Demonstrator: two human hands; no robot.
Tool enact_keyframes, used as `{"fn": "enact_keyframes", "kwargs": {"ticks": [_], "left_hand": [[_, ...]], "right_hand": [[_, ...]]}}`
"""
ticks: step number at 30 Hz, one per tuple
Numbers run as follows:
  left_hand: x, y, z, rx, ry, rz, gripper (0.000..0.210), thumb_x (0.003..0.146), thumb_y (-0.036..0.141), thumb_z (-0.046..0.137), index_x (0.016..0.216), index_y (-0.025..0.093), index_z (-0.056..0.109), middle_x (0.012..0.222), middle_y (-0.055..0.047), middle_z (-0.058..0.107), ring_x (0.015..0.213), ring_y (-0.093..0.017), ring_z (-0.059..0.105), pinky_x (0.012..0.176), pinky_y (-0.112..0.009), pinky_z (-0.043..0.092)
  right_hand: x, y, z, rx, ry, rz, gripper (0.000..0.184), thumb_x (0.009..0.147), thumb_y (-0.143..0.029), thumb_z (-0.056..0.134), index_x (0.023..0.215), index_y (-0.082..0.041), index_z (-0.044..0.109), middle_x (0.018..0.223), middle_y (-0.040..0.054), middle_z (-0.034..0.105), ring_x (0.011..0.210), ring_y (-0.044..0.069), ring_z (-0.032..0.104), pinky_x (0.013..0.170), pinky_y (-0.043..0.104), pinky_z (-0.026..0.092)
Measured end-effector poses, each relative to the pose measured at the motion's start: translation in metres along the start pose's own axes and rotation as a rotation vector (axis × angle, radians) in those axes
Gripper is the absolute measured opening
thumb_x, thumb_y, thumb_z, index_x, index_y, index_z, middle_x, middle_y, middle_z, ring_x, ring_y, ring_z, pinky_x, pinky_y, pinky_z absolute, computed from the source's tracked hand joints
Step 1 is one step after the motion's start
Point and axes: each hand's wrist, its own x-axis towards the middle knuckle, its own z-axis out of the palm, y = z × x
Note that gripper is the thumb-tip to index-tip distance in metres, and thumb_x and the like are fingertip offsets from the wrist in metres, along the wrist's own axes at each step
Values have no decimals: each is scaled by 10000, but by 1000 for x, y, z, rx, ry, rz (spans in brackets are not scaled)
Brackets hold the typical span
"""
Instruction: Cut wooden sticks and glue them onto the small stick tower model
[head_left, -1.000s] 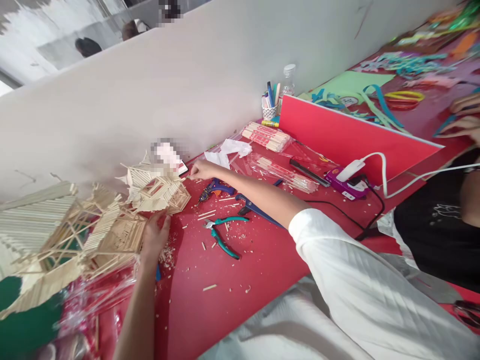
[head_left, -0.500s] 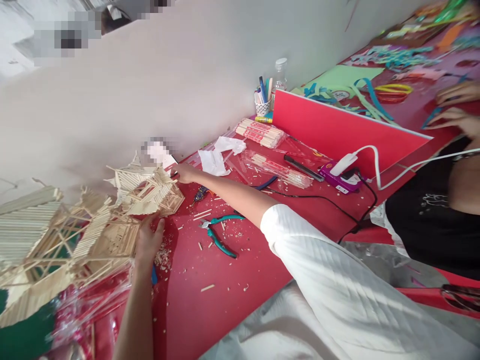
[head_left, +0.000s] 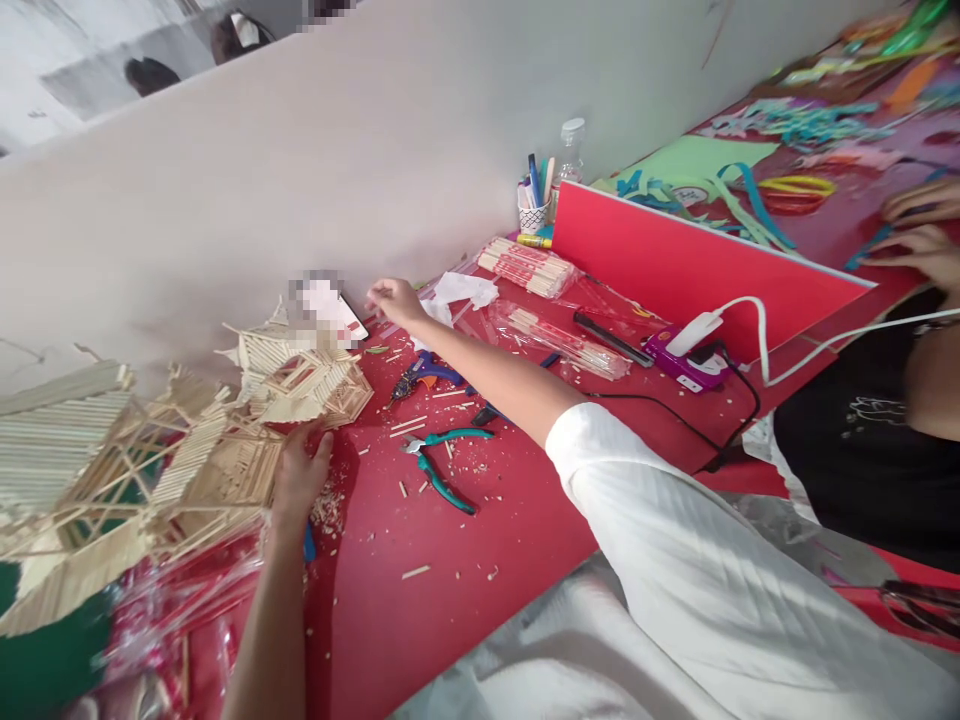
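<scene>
A model building made of thin wooden sticks (head_left: 210, 470), with ribbed stick roofs, stands at the left. Against its right side rests my left hand (head_left: 300, 472), fingers at the edge under the small roof and partly hidden, thumb apart. My right hand (head_left: 394, 302) is raised off the model, beside a phone (head_left: 337, 312) propped by the wall. Its fingertips are pinched together; anything in them is too small to make out. Green-handled cutting pliers (head_left: 446, 470) lie spread on the red table (head_left: 435, 630). A blue glue gun (head_left: 427, 373) lies below my right forearm.
Bundles of wooden sticks (head_left: 529, 265), a black cutter knife (head_left: 611, 338) and a purple power adapter (head_left: 686, 360) lie to the right. A red board (head_left: 690, 265) stands behind them. Stick scraps litter the table. Another person's hands (head_left: 919, 240) work at far right.
My right hand has left the small roof and moved right and up, uncovering more of the phone and the glue gun. My left hand stays at the model. The view has shifted slightly.
</scene>
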Motion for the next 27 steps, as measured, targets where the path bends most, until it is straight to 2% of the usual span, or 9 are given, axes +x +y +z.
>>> {"fn": "enact_keyframes", "kwargs": {"ticks": [2,4,8,9,11,14,18,23,27], "left_hand": [[0,-1,1,0,-4,-4,443,871,483,512,1128,159,673,1220,-154,701,1193,-301,635,1091,-481,479],[0,-2,2,6,-9,-3,452,873,486,517,1139,155,672,1227,-158,697,1196,-305,632,1088,-484,481],[1,-5,4,14,-3,-1,446,879,477,519,1157,160,667,1237,-155,692,1207,-306,623,1094,-486,475],[1,-5,4,16,0,-8,440,883,472,517,1159,164,665,1236,-150,693,1205,-303,625,1095,-483,474],[0,-4,5,19,3,-22,436,890,464,513,1167,162,660,1231,-147,693,1194,-297,631,1093,-478,474],[-1,-2,6,26,2,-23,437,899,459,511,1184,159,650,1237,-150,688,1197,-295,629,1093,-472,474],[-2,-2,5,42,2,-55,419,900,445,526,1215,190,632,1260,-131,675,1202,-288,625,1092,-464,475],[-1,-5,2,59,-8,-83,417,904,429,513,1230,197,628,1252,-126,674,1222,-295,611,1101,-466,466],[1,-8,0,86,-29,-61,435,911,437,492,1247,190,620,1248,-133,675,1199,-290,623,1087,-466,478]], "right_hand": [[-2,-5,-14,156,108,-10,143,1023,-227,496,920,-169,577,891,34,746,591,63,611,566,161,430],[-8,-7,-25,166,96,-33,164,1013,-222,539,856,-175,548,838,45,746,564,72,604,529,167,417],[-26,-3,-26,-140,-313,-31,149,912,-159,686,802,-163,586,657,31,706,539,113,608,507,189,411],[-29,0,-21,-218,-398,-16,114,873,-119,714,857,-156,608,637,18,700,541,124,617,511,192,413],[-31,7,-7,-352,-466,-25,259,805,-59,748,1023,-146,639,657,-2,707,570,141,643,543,195,426],[-26,14,18,-524,-487,-128,464,743,-35,759,1179,-163,660,902,31,769,726,174,694,633,205,449],[-15,19,43,-631,-481,-224,448,769,-65,727,1202,-179,695,1204,80,734,1004,211,684,763,215,441],[-12,16,53,-626,-473,-220,192,828,-85,674,983,-151,765,1004,79,768,912,203,675,705,233,394],[-12,13,41,-571,-423,-235,129,888,-131,629,888,-133,758,875,55,756,816,158,657,683,224,379]]}}
